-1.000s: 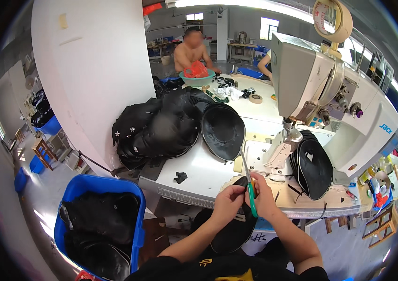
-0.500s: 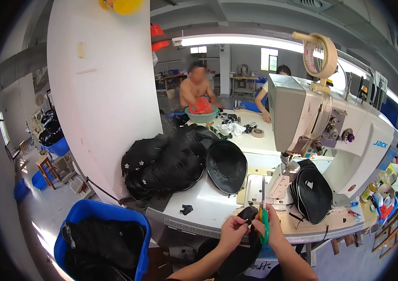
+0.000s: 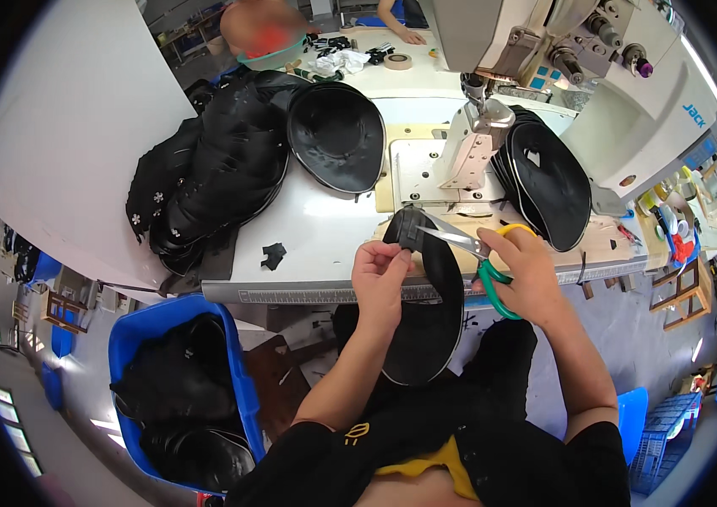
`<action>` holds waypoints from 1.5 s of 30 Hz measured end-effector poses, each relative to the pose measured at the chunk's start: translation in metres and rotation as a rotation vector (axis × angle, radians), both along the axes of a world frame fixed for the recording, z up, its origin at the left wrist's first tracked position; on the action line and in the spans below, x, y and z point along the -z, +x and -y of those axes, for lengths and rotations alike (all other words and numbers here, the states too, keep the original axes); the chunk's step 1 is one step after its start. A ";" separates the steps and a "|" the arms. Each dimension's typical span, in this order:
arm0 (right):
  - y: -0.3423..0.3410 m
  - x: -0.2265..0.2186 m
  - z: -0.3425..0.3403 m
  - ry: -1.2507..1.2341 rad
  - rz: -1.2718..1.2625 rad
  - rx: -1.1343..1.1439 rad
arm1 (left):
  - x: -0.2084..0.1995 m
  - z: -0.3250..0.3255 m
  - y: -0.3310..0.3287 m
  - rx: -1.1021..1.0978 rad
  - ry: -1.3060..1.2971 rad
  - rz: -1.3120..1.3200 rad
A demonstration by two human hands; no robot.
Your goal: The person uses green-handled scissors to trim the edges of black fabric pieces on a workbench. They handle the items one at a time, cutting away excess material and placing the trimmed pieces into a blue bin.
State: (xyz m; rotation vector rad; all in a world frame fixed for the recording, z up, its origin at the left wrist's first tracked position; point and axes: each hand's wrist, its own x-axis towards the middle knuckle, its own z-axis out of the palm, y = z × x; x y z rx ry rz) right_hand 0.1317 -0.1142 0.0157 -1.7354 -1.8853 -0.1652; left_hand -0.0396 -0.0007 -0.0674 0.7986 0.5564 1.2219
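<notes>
In my right hand (image 3: 529, 275) is a pair of scissors (image 3: 458, 242) with one yellow and one green handle loop. Its blades point left, their tips at the upper end of a black curved leather-like piece (image 3: 422, 338). That end is pinched between the thumb and fingers of my left hand (image 3: 381, 275). The piece has a pale edge line and hangs down over the table's front edge towards my lap. Just beyond my hands stands the white sewing machine (image 3: 629, 127), its metal post and plate nearest to the scissors.
A heap of black pieces (image 3: 223, 160) and a black bowl-shaped piece (image 3: 336, 135) lie left of the machine; a black stack (image 3: 548, 182) leans right. A blue bin (image 3: 244, 384) with black pieces stands at lower left. Two people sit across the table (image 3: 291, 264).
The view has tilted down. The scissors have swung from upright to pointing left, with their blades now at the black piece. My left hand still pinches the piece.
</notes>
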 end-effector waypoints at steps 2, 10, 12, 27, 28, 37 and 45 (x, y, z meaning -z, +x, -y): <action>0.004 0.000 0.005 -0.039 0.088 0.002 | 0.003 0.000 0.002 -0.004 -0.001 0.017; -0.003 0.011 0.002 -0.045 0.136 0.038 | 0.005 0.001 0.006 0.001 0.013 0.006; -0.005 0.011 0.002 -0.093 0.030 0.013 | 0.004 0.003 0.006 -0.001 0.039 -0.001; 0.000 0.030 0.002 0.073 0.161 0.092 | -0.005 0.003 0.004 0.001 0.084 -0.104; -0.004 0.032 0.001 0.085 0.145 0.107 | -0.007 0.003 0.002 -0.010 0.107 -0.150; -0.052 0.067 -0.005 0.009 -0.478 0.343 | 0.001 -0.015 0.006 -0.246 0.867 -0.595; -0.031 0.114 0.024 0.222 -1.067 0.412 | 0.137 0.051 -0.002 0.809 1.168 -1.438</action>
